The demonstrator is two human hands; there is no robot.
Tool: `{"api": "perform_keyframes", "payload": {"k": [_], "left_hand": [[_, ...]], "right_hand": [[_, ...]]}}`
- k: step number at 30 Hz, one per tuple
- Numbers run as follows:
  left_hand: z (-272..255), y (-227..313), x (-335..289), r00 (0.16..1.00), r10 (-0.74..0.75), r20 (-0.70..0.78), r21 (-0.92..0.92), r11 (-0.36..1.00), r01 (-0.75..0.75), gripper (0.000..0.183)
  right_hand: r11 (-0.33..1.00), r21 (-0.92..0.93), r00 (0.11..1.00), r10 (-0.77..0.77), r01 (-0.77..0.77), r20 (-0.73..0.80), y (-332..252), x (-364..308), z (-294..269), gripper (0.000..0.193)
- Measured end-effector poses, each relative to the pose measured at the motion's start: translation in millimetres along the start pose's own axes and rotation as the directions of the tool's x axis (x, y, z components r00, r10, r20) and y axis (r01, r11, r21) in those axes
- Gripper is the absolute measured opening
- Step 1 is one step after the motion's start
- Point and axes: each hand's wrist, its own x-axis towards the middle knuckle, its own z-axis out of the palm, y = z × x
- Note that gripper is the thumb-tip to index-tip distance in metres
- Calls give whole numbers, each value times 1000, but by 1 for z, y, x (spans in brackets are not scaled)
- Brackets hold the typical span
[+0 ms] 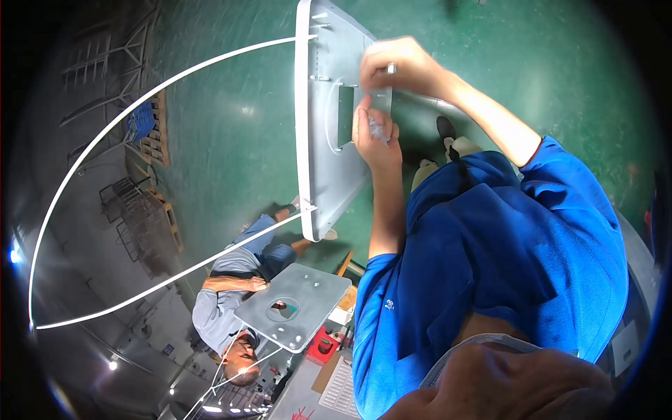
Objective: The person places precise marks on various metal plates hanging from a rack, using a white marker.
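A grey panel [334, 168] with a pale rim, short pegs and a cut-out stands on edge in front of me. My left hand [378, 136] is beside the cut-out, fingers curled around several small whitish pieces [379, 130]; their exact kind is unclear. Farther along the same face, my right hand [402, 66] is slightly smeared by motion. Its fingers are bent and drawn together against the panel, and whatever they pinch is hidden. Close to those fingers a short pale peg [391, 68] shows.
A long white bent rod [105, 133] loops out from the panel. At lower left, another person [227, 283] handles a similar grey panel [315, 294] with a round opening. Near them are a red container [323, 346] and a worktable [297, 392]. Wooden pallets [155, 133] lie beyond.
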Motion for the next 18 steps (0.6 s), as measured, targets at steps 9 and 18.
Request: {"api": "perform_keyframes", "payload": {"k": [9, 18], "left_hand": [[5, 6, -12, 983, 181, -34, -139, 973, -184, 26], [-12, 6, -17, 982, 184, 38, -195, 966, -173, 30]], "right_hand": [[927, 312, 841, 333, -209, -427, 1, 36, -10, 13], [961, 271, 864, 89, 57, -495, 8, 38, 5, 14]]}}
